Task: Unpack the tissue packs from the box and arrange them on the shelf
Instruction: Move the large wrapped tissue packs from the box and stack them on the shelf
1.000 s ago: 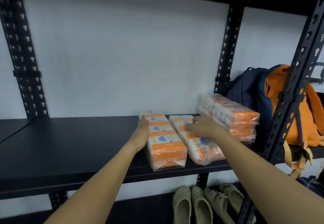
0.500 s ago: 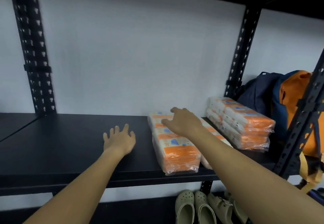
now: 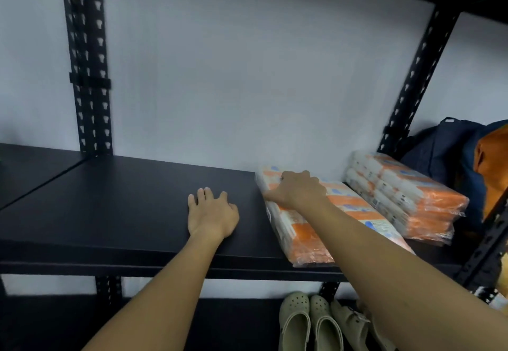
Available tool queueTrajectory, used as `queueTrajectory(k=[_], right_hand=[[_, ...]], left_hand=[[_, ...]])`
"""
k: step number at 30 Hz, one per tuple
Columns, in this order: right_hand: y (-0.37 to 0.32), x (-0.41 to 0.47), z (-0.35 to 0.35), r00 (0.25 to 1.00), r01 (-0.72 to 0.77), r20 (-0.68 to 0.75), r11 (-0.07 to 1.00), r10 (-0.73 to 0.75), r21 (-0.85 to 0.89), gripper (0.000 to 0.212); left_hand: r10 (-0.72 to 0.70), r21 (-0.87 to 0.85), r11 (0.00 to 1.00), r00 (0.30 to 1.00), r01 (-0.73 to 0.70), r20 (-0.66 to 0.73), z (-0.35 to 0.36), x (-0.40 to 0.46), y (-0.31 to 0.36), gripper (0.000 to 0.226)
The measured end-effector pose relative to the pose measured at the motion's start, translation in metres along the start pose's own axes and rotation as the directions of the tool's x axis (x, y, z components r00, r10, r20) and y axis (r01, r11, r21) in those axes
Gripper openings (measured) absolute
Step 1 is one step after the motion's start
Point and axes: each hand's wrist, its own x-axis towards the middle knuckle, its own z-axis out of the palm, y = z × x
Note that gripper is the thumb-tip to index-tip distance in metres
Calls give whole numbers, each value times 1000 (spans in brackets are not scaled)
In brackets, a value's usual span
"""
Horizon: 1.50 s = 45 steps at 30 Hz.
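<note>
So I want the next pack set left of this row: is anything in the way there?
Only the left hand, resting flat on the bare shelf just left of the tissue packs that the right hand holds. Otherwise nothing visible.

We face a plain white wall behind black perforated metal uprights. Pale clogs sit on the lower level, and a navy and orange backpack rests at far right.

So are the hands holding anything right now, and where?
The right hand grips the nearer tissue pack by its far left edge, thumb down its side. The left hand holds nothing and rests flat on the shelf.
</note>
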Motion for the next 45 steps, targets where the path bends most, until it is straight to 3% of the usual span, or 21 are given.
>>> queueTrajectory(k=[7, 13, 18, 21, 25, 32, 37, 45], right_hand=[[3, 2, 6, 997, -3, 73, 999, 0, 54, 101], [1, -17, -1, 999, 37, 4, 997, -38, 74, 79], [7, -35, -24, 990, 127, -91, 961, -107, 245, 81], [15, -38, -52, 983, 148, -150, 952, -110, 267, 60], [44, -37, -96, 965, 166, -235, 961, -113, 221, 50], [141, -15, -138, 944, 37, -329, 997, -13, 66, 53], [198, 15, -146, 951, -32, -309, 998, 16, -46, 57], [231, 85, -130, 975, -69, -214, 995, 53, -69, 58]], left_hand=[[1, -17, 1000, 1000, -1, -9, 2, 3, 1, 56], [26, -29, 999, 999, -26, 24, -5, -2, 1, 61], [130, -126, 984, 992, -127, 9, -10, -5, 0, 57], [135, -130, 982, 991, -134, 2, -13, -7, 5, 57], [163, -176, 972, 986, -157, 21, -15, -8, 37, 58], [279, -167, 949, 958, -267, 57, 4, -3, 114, 60], [258, -204, 951, 960, -232, 111, 24, 10, 141, 59], [221, 1, 975, 966, -223, 131, 46, 18, 145, 59]])
